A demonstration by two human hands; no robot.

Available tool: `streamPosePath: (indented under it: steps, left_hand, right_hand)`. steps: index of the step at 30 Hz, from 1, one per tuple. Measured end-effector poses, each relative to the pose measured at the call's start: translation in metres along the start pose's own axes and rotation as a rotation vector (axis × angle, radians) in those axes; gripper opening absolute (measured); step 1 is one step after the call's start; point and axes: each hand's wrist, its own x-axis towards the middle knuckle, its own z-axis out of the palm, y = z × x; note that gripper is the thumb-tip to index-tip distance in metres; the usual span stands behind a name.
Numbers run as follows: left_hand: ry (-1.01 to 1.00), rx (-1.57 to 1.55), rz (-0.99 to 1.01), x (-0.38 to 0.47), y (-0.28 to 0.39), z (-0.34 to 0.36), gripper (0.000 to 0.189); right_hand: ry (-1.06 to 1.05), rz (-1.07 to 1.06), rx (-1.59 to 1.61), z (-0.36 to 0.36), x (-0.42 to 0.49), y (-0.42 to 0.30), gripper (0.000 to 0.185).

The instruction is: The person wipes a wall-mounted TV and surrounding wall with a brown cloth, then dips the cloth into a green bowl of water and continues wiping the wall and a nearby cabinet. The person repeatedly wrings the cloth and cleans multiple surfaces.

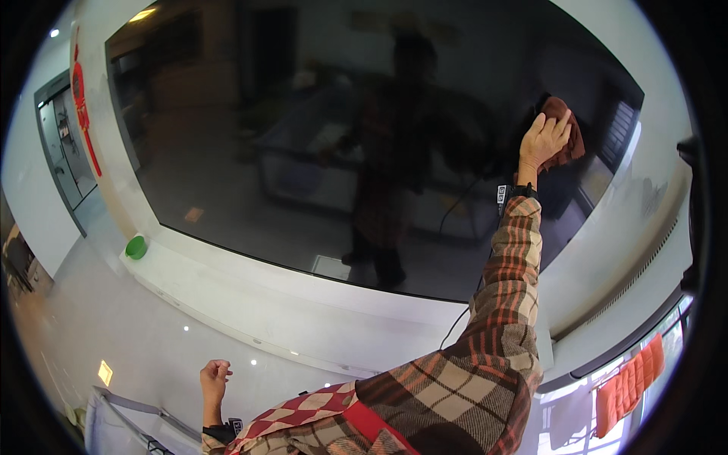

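Observation:
A large black television screen [318, 153] fills the wall before me. My right hand [543, 138] presses a brown cloth [560, 128] flat against the screen's right part, its fingers spread over the fabric. The cloth's lower edge hangs loose below the fingers. Down at the lower left, my left hand [215, 372] hangs in the air over the floor, well apart from the screen. Its fingers are curled and nothing shows in them. Both wrists wear dark straps with small devices.
A white ledge [273, 310] runs beneath the screen, with a green bowl [136, 248] at its left end. A red hanging ornament [82, 108] is on the left wall. A grey-framed object [128, 418] stands lower left. An orange quilted item [628, 387] hangs by the window.

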Motion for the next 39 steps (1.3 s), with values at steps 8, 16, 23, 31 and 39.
streamPosePath:
  steps: [8, 16, 23, 31, 39]
  left_hand:
    - [0.004, -0.143, -0.04, -0.037, -0.025, 0.106, 0.02]
    - [0.09, -0.214, -0.045, -0.095, -0.072, 0.231, 0.022]
    - [0.247, -0.349, -0.193, -0.134, -0.131, 0.249, 0.019]
    - [0.048, -0.24, -0.168, -0.086, -0.11, 0.24, 0.032]
    - [-0.234, -0.082, 0.057, -0.013, -0.049, 0.302, 0.03]
  right_hand:
    - [0.217, -0.045, -0.05, 0.05, 0.068, -0.01, 0.033]
    - [0.065, -0.257, 0.392, 0.05, 0.054, -0.157, 0.044]
    - [-0.367, -0.742, 0.777, 0.007, -0.043, -0.269, 0.023]
    - [0.05, -0.552, 0.478, 0.035, 0.025, -0.074, 0.014]
    - [0.015, -0.42, -0.485, 0.001, 0.039, 0.292, 0.019]
